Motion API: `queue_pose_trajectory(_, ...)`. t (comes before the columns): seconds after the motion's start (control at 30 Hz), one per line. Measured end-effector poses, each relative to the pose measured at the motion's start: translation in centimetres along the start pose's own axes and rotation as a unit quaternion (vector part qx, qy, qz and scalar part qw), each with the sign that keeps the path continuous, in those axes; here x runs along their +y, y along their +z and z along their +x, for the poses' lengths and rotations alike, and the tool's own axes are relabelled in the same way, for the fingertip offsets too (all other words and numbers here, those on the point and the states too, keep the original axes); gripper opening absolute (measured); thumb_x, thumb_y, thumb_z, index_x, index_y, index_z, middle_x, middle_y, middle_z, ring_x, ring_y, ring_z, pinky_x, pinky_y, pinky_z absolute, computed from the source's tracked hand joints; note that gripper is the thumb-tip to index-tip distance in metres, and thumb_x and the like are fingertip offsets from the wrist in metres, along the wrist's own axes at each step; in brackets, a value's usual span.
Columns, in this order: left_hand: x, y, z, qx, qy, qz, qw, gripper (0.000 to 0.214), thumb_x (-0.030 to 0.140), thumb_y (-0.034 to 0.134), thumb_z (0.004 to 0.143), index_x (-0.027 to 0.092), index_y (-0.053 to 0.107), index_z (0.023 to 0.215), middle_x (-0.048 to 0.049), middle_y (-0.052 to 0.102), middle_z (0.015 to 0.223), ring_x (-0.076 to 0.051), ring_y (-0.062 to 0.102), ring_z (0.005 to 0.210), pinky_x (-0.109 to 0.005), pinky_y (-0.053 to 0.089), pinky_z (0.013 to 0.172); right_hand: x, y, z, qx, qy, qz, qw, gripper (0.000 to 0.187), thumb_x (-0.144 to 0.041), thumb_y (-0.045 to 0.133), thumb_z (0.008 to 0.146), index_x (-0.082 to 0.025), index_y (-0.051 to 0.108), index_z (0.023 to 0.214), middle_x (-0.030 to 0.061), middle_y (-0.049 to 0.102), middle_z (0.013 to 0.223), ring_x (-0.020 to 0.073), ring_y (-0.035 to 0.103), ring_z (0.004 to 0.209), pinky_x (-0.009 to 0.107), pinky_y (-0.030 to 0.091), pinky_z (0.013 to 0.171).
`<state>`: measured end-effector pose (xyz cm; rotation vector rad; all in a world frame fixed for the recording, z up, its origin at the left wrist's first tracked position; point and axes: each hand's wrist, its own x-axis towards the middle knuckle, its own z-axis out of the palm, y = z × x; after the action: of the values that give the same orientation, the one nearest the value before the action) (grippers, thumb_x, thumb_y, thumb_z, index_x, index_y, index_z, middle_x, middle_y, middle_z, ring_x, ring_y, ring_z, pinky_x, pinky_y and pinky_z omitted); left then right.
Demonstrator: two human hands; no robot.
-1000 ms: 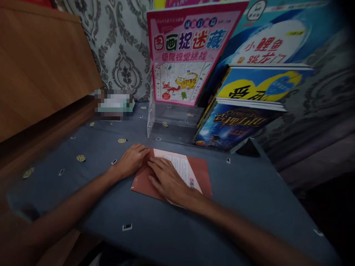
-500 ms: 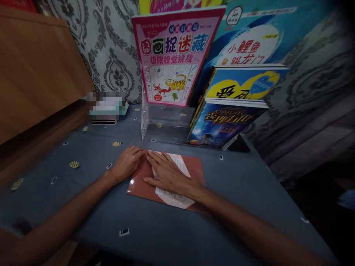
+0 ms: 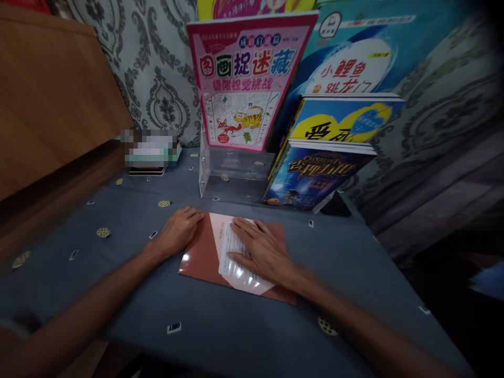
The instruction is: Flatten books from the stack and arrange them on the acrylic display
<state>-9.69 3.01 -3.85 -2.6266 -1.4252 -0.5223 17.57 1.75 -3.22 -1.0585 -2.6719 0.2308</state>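
A thin glossy book (image 3: pixel 200 257) with a reddish-brown cover lies flat on the table. It carries a pale slanted panel with small print. My left hand (image 3: pixel 180 229) is closed at the book's far left corner, its fingers bent together over the edge and its thumb hidden. Across the right part of the cover lies my right hand (image 3: pixel 262 252), flat and open, fingers stretched out and thumb apart, partly covering the printed panel.
Behind the book, a clear plastic stand (image 3: pixel 236 184) holds a pink picture book (image 3: pixel 248 68) and several others, including a dark blue book (image 3: pixel 318 176). A small stack of books (image 3: pixel 147 170) sits back left. A wooden panel (image 3: pixel 59 94) rises at left.
My right hand has slid to the right across the cover, uncovering more of the printed panel. My left hand keeps its place at the corner.
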Motion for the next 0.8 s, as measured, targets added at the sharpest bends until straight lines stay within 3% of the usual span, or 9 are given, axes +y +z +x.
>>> queue_pose_trajectory(0.17,-0.1,0.2,0.0,0.0,-0.002,-0.004,1.0,0.036,0.007,0.039,0.091,0.015,0.065,0.116,-0.0128,0.067,0.112,-0.024,0.061,0.098,-0.044,0.053,0.088,2.1,-0.2,-2.7,0.044,0.017,-0.013,0.999,0.055,-0.043,0.051,0.096,-0.014,0.05,0.142,0.0181,0.051,0.147,0.0303,0.045,0.14,0.06,0.034,0.115)
queue_pose_trajectory(0.33,-0.1,0.3,0.0,0.004,0.0,-0.001,1.0,0.035,0.007,0.038,0.092,0.014,0.065,0.115,-0.0127,0.067,0.11,-0.024,0.06,0.096,-0.043,0.052,0.087,4.4,-0.1,-5.6,0.104,0.077,-0.032,0.991,0.045,-0.034,0.045,0.097,-0.019,0.056,0.138,0.0146,0.059,0.141,0.0298,0.054,0.132,0.06,0.041,0.109)
queue_pose_trajectory(0.53,0.3,-0.5,0.6,0.0,0.018,0.008,1.0,0.032,0.018,0.039,0.099,0.015,0.063,0.12,-0.0119,0.068,0.109,-0.025,0.059,0.098,-0.042,0.049,0.086,4.7,-0.3,-6.2,0.116,0.122,-0.028,0.985,0.044,-0.035,0.044,0.096,-0.012,0.062,0.129,0.0181,0.061,0.137,0.0322,0.057,0.128,0.058,0.045,0.105)
queue_pose_trajectory(0.67,1.7,-0.8,1.5,-0.023,0.051,0.027,0.998,0.031,0.02,0.041,0.099,0.014,0.066,0.116,-0.0129,0.068,0.114,-0.027,0.057,0.106,-0.045,0.047,0.091,4.6,-0.5,-5.9,0.117,0.127,-0.011,0.985,0.044,-0.034,0.046,0.095,-0.012,0.062,0.13,0.0185,0.061,0.138,0.0326,0.057,0.128,0.059,0.044,0.106)
queue_pose_trajectory(0.8,4.5,-0.7,3.4,-0.066,0.09,0.006,0.994,0.028,0.019,0.044,0.098,0.012,0.063,0.118,-0.0129,0.066,0.12,-0.027,0.057,0.108,-0.044,0.047,0.092,4.8,-0.5,-6.0,0.121,0.122,0.014,0.985,0.044,-0.036,0.046,0.096,-0.014,0.062,0.13,0.0175,0.061,0.137,0.0314,0.057,0.127,0.059,0.043,0.107)
